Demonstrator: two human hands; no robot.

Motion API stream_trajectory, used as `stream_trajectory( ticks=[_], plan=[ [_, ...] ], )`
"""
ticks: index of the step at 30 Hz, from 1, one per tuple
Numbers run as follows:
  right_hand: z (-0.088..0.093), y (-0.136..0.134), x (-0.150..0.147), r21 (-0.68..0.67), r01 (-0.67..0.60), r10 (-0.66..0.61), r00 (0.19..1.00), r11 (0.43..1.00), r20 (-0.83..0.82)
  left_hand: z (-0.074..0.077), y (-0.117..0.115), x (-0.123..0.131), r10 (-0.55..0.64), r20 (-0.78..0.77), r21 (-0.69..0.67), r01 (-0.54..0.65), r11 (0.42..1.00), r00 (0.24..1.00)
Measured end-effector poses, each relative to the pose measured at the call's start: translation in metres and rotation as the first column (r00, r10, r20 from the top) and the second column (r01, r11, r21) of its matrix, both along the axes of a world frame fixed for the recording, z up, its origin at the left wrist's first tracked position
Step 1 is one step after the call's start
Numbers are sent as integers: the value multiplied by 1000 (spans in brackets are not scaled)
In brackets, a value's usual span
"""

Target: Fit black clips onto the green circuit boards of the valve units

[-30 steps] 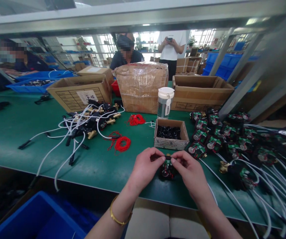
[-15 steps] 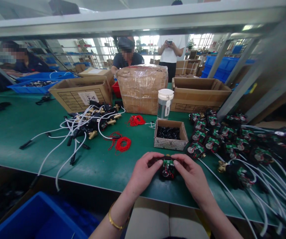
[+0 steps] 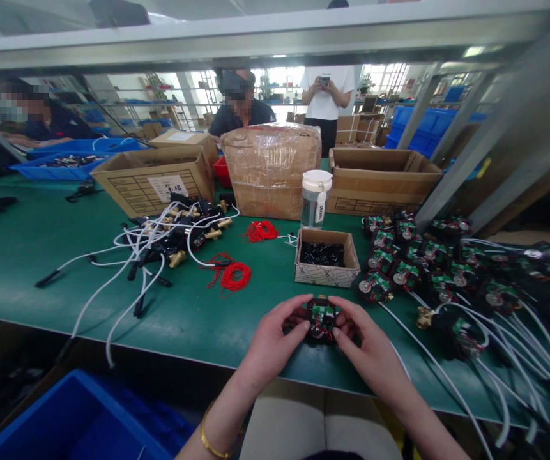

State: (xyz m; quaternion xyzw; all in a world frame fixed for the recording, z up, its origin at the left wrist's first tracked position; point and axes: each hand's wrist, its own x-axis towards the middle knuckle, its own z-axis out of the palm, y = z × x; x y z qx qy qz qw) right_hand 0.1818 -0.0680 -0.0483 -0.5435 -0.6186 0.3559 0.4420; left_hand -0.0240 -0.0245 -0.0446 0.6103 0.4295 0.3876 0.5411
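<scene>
A black device with an exposed green circuit board and red wires is held near the table's front edge. My left hand grips its left side between thumb and fingers. On its right side, my right hand holds it the same way. A brass fitting shows at the top of the device. Just beyond it stands a small open carton of small black parts. To the right lie several similar open devices with green boards and white cables.
Black devices with brass fittings and white cables are piled at the left. Red wire coils lie mid-table. Behind are a lidded cup, a wrapped carton and open cartons. A blue bin sits below the edge. People are beyond.
My thumbs have moved down from the top of the circuit board to the lower sides of the device. More of the green board shows between my hands.
</scene>
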Motion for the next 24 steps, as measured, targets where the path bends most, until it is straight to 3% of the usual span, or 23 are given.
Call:
stream_trajectory(
  ticks=[12,24],
  plan=[
    [-2,-1,-6,5,25,-25,999,1000,24,5,-3,7,-12,-50,8,12,1000,999],
    [-6,-1,-8,-9,18,-18,1000,1000,1,10,-11,26,140,-144,20,-139,990,980]
  ],
)
